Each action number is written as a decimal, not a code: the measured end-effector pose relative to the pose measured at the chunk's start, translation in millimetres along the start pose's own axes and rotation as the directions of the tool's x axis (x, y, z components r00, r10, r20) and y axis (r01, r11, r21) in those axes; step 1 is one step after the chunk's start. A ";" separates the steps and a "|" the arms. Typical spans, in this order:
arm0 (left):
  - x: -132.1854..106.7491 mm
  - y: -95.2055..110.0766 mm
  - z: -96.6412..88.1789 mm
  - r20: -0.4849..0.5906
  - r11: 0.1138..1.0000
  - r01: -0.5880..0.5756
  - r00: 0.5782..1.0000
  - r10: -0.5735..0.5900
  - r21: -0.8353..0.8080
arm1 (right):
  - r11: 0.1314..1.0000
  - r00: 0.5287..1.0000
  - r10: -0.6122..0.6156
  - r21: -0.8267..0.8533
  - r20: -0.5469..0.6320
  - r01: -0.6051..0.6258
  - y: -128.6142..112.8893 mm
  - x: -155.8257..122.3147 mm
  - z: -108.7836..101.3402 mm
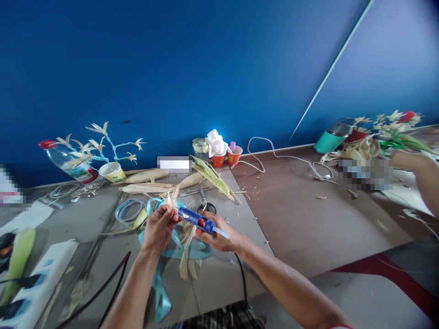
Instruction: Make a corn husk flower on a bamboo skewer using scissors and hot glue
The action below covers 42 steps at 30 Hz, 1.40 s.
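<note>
My right hand (219,232) is wrapped round a blue glue gun (192,216), with a pale glue stick poking out of its back end. The gun's nozzle points left at a small corn husk flower (171,197), which my left hand (161,228) pinches between thumb and fingertips. Whether the nozzle touches the husk I cannot tell. Beneath my hands lie light blue ribbon (162,297) and loose dried husk strips (185,260). Black-handled scissors (206,206) rest just behind the gun, partly hidden by it.
Husk-flower branches stand in a paper cup (112,172) beside a tipped plastic bottle (73,164). A tape roll (129,211), dried husks (147,176), red cups (234,157) and a glass jar (200,148) lie beyond. A power strip (51,278) sits left. Another person's arm (420,171) reaches in at right.
</note>
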<state>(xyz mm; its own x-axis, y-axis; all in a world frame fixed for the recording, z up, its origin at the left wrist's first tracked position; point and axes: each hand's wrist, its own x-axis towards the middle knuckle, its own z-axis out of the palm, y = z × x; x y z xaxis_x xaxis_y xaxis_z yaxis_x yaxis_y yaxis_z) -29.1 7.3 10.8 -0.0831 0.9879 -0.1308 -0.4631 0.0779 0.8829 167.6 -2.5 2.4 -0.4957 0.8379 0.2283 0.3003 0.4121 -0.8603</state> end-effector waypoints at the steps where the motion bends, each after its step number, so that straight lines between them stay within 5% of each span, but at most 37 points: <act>1: -0.2 0.0 0.2 0.006 1.000 -0.002 1.000 0.001 0.007 | 1.000 1.000 0.002 0.008 -0.003 -0.002 0.3 0.2 -0.2; 42: 0.5 -1.9 -2.3 0.040 1.000 0.013 0.999 -0.013 -0.002 | 0.992 0.999 -0.031 0.124 -0.025 0.034 2.3 1.3 -2.9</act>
<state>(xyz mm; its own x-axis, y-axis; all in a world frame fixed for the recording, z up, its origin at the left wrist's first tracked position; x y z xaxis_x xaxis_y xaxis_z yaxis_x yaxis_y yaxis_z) -30.2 7.3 8.0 -0.0416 0.9913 -0.1245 -0.4659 0.0910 0.8801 170.0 0.6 2.0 -0.4841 0.8336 0.2660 0.1798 0.3923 -0.9021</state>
